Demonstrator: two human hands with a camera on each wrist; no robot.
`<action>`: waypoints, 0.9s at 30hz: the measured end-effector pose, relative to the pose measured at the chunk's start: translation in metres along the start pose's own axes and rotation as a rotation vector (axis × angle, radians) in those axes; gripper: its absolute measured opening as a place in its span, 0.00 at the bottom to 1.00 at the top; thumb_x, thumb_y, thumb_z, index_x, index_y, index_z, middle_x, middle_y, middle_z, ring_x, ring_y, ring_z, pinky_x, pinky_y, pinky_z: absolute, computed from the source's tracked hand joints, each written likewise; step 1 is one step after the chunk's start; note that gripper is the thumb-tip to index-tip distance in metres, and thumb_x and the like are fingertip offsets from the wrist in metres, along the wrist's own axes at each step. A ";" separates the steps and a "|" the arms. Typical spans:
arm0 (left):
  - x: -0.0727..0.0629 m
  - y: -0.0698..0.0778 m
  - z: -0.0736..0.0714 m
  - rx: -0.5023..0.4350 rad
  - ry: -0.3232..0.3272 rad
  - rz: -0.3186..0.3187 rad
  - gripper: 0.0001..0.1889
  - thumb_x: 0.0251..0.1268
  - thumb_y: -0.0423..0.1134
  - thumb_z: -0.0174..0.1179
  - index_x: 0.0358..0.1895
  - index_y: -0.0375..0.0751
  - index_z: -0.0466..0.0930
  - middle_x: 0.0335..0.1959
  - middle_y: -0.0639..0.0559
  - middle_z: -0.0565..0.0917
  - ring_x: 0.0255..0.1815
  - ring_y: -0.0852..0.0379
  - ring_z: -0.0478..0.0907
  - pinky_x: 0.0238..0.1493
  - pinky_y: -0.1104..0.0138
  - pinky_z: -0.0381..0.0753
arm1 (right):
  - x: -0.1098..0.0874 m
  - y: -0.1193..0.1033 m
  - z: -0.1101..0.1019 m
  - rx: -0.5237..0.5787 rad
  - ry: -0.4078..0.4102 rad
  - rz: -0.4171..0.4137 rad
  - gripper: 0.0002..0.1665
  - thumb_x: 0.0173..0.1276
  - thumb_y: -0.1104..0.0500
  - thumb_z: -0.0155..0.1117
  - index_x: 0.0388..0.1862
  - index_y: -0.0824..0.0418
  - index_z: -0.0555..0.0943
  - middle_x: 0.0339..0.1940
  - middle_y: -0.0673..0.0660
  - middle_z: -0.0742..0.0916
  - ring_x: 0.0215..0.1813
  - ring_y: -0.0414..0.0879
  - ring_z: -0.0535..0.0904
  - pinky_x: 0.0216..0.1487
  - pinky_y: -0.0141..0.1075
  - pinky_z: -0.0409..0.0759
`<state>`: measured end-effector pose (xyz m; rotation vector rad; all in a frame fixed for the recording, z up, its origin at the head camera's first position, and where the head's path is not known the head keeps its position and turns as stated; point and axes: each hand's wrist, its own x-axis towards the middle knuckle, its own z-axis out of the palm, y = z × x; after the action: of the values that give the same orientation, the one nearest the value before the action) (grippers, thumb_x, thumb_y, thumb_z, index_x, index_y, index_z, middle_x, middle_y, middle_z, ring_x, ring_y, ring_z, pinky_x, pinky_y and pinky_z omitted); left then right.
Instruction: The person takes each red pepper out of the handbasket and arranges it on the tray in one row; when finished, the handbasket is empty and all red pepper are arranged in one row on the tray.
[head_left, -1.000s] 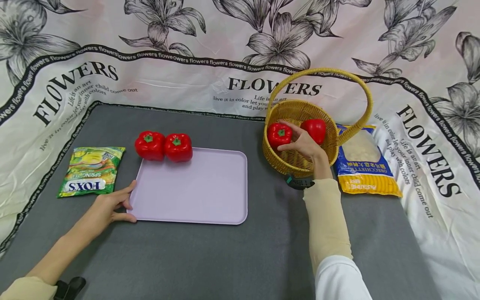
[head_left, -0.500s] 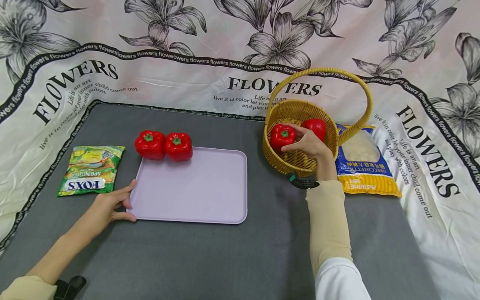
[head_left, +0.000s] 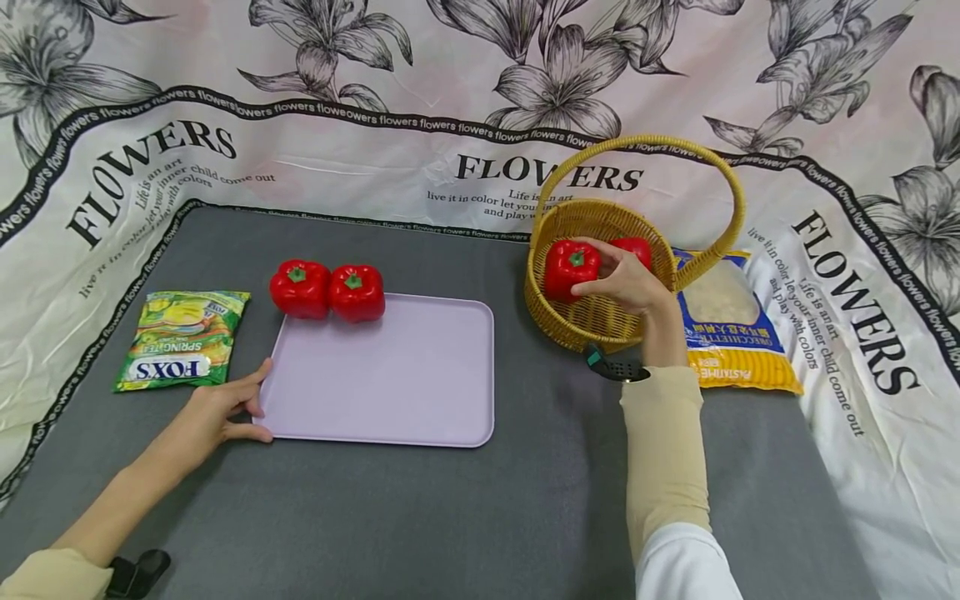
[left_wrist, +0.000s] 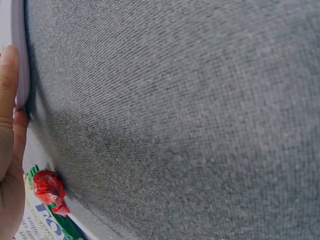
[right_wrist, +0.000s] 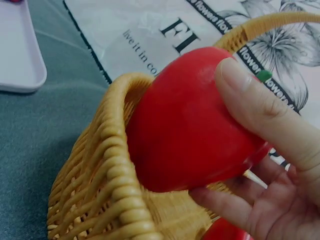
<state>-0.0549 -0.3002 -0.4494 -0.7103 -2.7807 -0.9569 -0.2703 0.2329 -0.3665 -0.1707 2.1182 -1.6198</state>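
My right hand (head_left: pixel 626 279) grips a red bell pepper (head_left: pixel 570 268) in the wicker basket (head_left: pixel 581 333). In the right wrist view, its thumb (right_wrist: pixel 250 92) lies over the pepper's side near the green stem and fingers curl beneath; the pepper is tilted at the woven rim. Another red pepper (head_left: pixel 636 247) sits behind the hand, partly hidden. My left hand (head_left: pixel 217 412) touches the left edge of the lilac tray (head_left: pixel 382 375), its thumb and fingers spread along that side. Two more red bell peppers, one left (head_left: pixel 300 289) and one right (head_left: pixel 357 293), stand side by side at the tray's far left corner.
A green and yellow FOX'S bag (head_left: pixel 183 337) lies left of the tray. Right of the basket is a blue and yellow pasta bag (head_left: pixel 723 308). The basket's tall handle (head_left: pixel 652 142) arches above it. A flower-printed cloth (head_left: pixel 360 167) borders the grey tabletop (head_left: pixel 450 517).
My right hand has shifted right and slightly toward me with the pepper, which now covers more of the basket's middle. The left hand and tray have stayed put.
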 end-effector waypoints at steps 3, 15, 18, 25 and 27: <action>0.000 0.000 0.000 0.010 -0.006 0.001 0.49 0.28 0.34 0.79 0.61 0.19 0.67 0.23 0.65 0.70 0.26 0.69 0.68 0.32 0.80 0.64 | -0.004 -0.004 -0.001 -0.022 0.008 0.014 0.40 0.61 0.67 0.69 0.71 0.54 0.65 0.67 0.62 0.70 0.64 0.55 0.65 0.54 0.43 0.76; 0.000 0.001 0.001 0.007 0.000 -0.011 0.47 0.27 0.34 0.79 0.60 0.18 0.68 0.22 0.66 0.72 0.27 0.67 0.69 0.33 0.80 0.64 | -0.014 -0.026 0.009 0.135 -0.034 0.041 0.38 0.63 0.72 0.64 0.70 0.55 0.65 0.64 0.59 0.70 0.63 0.54 0.64 0.51 0.38 0.78; -0.001 0.001 0.001 0.007 0.001 -0.011 0.48 0.27 0.34 0.79 0.60 0.19 0.68 0.22 0.66 0.71 0.27 0.67 0.69 0.33 0.80 0.64 | -0.014 -0.031 0.014 0.167 -0.025 0.054 0.37 0.63 0.73 0.63 0.70 0.54 0.66 0.64 0.57 0.69 0.65 0.53 0.62 0.49 0.38 0.79; -0.002 0.001 0.001 0.010 -0.002 -0.015 0.49 0.27 0.34 0.80 0.61 0.19 0.67 0.22 0.65 0.70 0.26 0.69 0.68 0.32 0.80 0.65 | -0.011 -0.039 0.027 0.127 -0.019 0.037 0.39 0.62 0.72 0.65 0.70 0.54 0.66 0.66 0.58 0.69 0.66 0.54 0.61 0.48 0.38 0.79; -0.001 0.001 0.001 0.009 -0.001 -0.017 0.49 0.27 0.34 0.80 0.61 0.19 0.67 0.22 0.65 0.70 0.26 0.69 0.68 0.32 0.81 0.65 | -0.009 -0.041 0.032 0.096 -0.024 0.019 0.39 0.61 0.72 0.65 0.70 0.54 0.66 0.66 0.59 0.69 0.66 0.54 0.62 0.48 0.38 0.79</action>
<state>-0.0531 -0.2989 -0.4502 -0.6875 -2.7948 -0.9469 -0.2562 0.1958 -0.3315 -0.1376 2.0132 -1.6959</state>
